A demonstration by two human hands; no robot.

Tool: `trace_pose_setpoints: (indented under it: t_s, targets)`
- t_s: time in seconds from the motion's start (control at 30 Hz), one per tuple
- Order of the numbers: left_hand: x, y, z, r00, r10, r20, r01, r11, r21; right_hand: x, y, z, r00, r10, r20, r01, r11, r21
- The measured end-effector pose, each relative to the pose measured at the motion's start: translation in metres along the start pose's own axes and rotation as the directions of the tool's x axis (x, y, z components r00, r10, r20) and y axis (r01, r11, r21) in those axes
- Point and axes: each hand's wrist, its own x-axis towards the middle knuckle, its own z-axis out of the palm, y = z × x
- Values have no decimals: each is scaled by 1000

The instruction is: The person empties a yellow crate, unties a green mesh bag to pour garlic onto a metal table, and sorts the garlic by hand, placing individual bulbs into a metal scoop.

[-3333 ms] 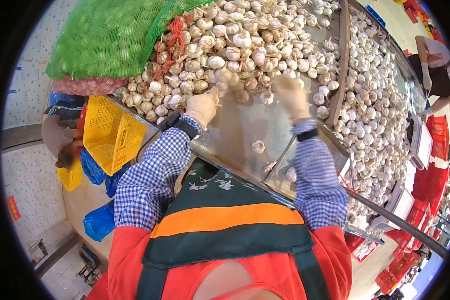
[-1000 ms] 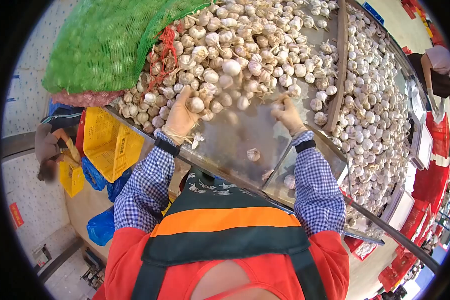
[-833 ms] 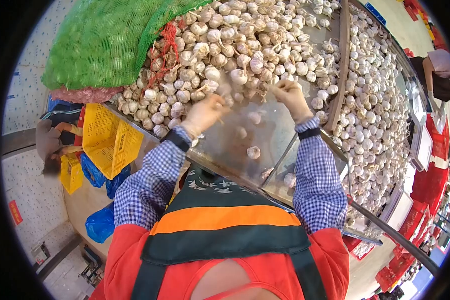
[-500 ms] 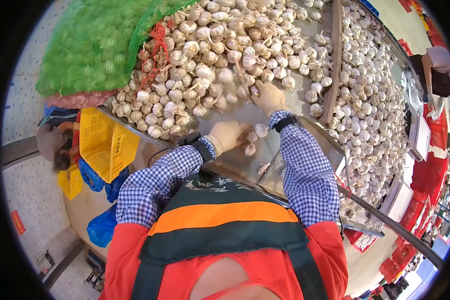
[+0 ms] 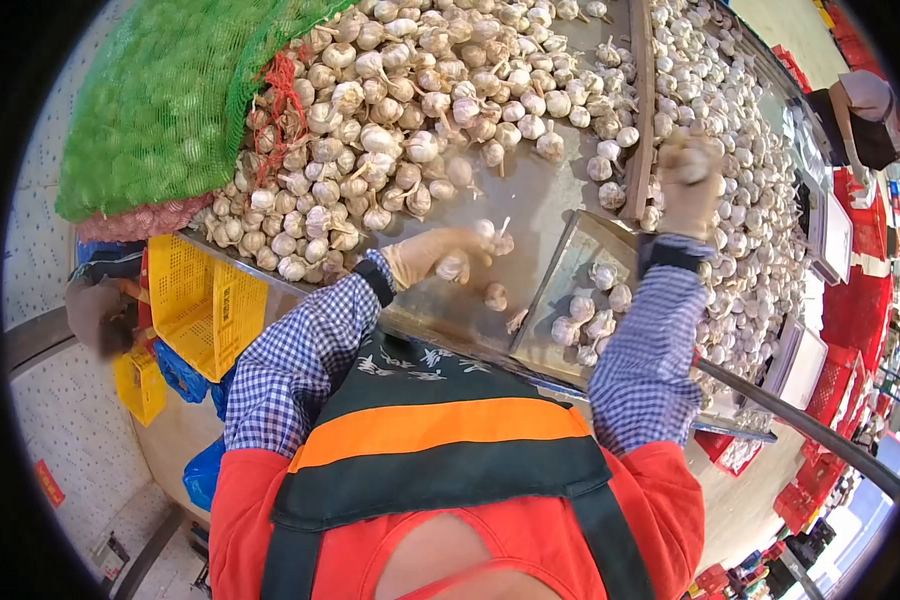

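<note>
My left hand (image 5: 425, 254), in a pale glove, is over the metal table (image 5: 530, 205). Its fingers curl around a garlic bulb (image 5: 486, 232), and another garlic bulb (image 5: 452, 267) sits just under the palm. A loose bulb (image 5: 496, 296) lies nearby on the metal. My right hand (image 5: 688, 200), blurred by motion, is raised over the right-hand garlic pile (image 5: 735, 200), past the wooden divider (image 5: 639, 110). A garlic bulb (image 5: 690, 163) shows at its fingers. Several bulbs (image 5: 600, 324) lie in the metal tray (image 5: 545, 315) between my arms.
A large heap of garlic (image 5: 370, 130) covers the table's far left, beside a green mesh sack (image 5: 160, 120) and red netting (image 5: 279, 110). Yellow crates (image 5: 185, 300) stand at left near a person (image 5: 100, 310). Another person (image 5: 863, 120) is at far right. A metal bar (image 5: 800, 425) crosses the right side.
My right hand has swung from the left heap over the divider to the right pile. My left hand has shifted slightly left and up. The tray's bulbs are now uncovered.
</note>
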Motion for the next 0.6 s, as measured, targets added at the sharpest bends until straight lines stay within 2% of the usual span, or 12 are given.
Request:
trace_pose_setpoints:
  t_s: [0.03, 0.07, 0.13, 0.17, 0.2, 0.23, 0.37, 0.4, 0.43, 0.5, 0.57, 0.6]
  targets:
    - [-3, 3, -3, 997, 10, 75, 17, 934, -356, -1, -17, 26, 932, -323, -163, 266, 917, -298]
    - [-8, 9, -2, 996, 4, 87, 37, 882, -470, -3, -16, 39, 931, -331, -154, 277, 915, -294]
    - [-8, 27, 13, 998, 31, 51, 4, 825, -564, -9, 3, 59, 907, -160, -388, 13, 935, -355]
    - [-6, 31, 19, 999, 43, 13, -23, 744, -667, -20, 24, 29, 968, -90, -234, -78, 778, -624]
    - [1, 26, 11, 944, 87, 319, 207, 599, -774, -35, 53, 2, 993, 30, -111, -109, 534, -839]
    - [9, 23, 9, 942, 78, 327, 218, 599, -770, -54, 103, 81, 893, 55, -446, -363, 675, -643]
    - [22, 17, 21, 980, -79, 181, 139, 929, -342, -104, 206, 46, 846, 292, -446, -533, 500, -683]
    - [13, 29, 35, 981, 168, 94, -172, 985, 33, -107, 211, 41, 846, 295, -444, -532, 503, -681]
    - [4, 40, 45, 903, 417, 108, -422, 806, 415, -110, 214, 38, 832, 351, -430, -550, 621, -559]
    - [-3, 43, 42, 963, 260, 77, -267, 859, 438, -111, 218, 23, 823, 398, -405, -553, 721, -417]
    - [1, 32, 33, 996, -92, 19, 94, 976, -195, -109, 212, 14, 871, 404, -279, -482, 814, -325]
    - [0, 33, 30, 994, -107, -20, 102, 982, -161, -105, 210, 18, 872, 399, -285, -480, 813, -329]
